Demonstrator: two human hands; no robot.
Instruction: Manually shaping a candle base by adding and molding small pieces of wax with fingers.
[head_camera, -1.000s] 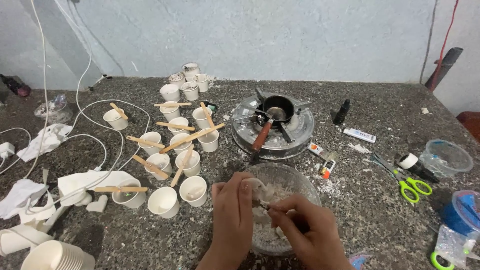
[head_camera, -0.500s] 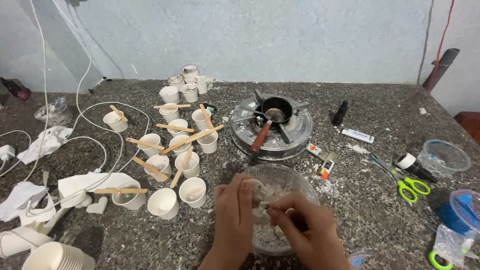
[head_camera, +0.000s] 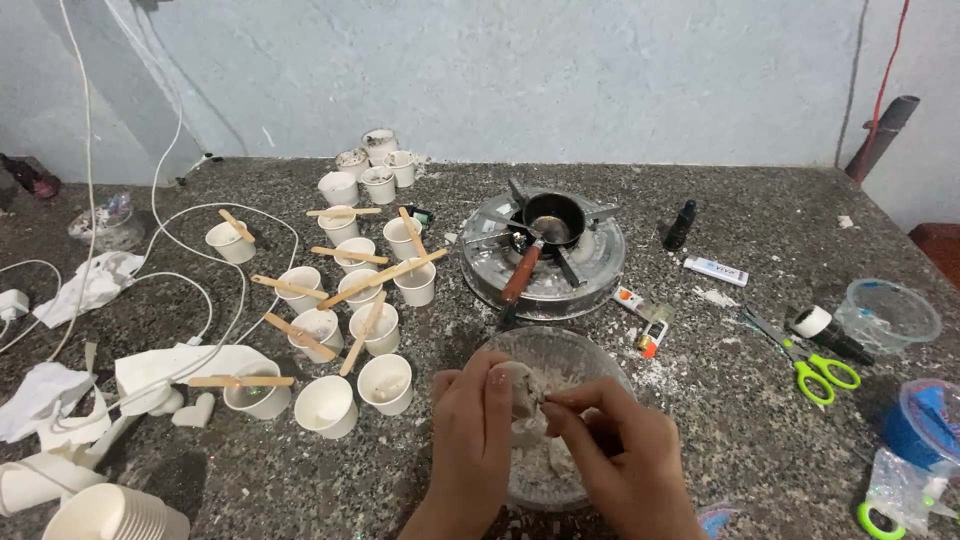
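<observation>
A clear round bowl of white flaky wax stands at the near edge of a speckled stone counter. Both hands are over it. My left hand holds a pale lump of wax between fingers and thumb. My right hand pinches at that lump with thumb and forefinger. Left of the bowl stand several small white paper cups, many with wooden sticks laid across them. Beyond the bowl sits a round metal stove carrying a small dark pot with a brown handle.
Green-handled scissors, a tape roll, a clear tub and a blue lidded tub lie at right. White cables, crumpled tissue and a stack of cups crowd the left. A small dark bottle stands behind the stove.
Both hands stay over the bowl, with the fingers shifting slightly on the wax lump. Nothing else has moved.
</observation>
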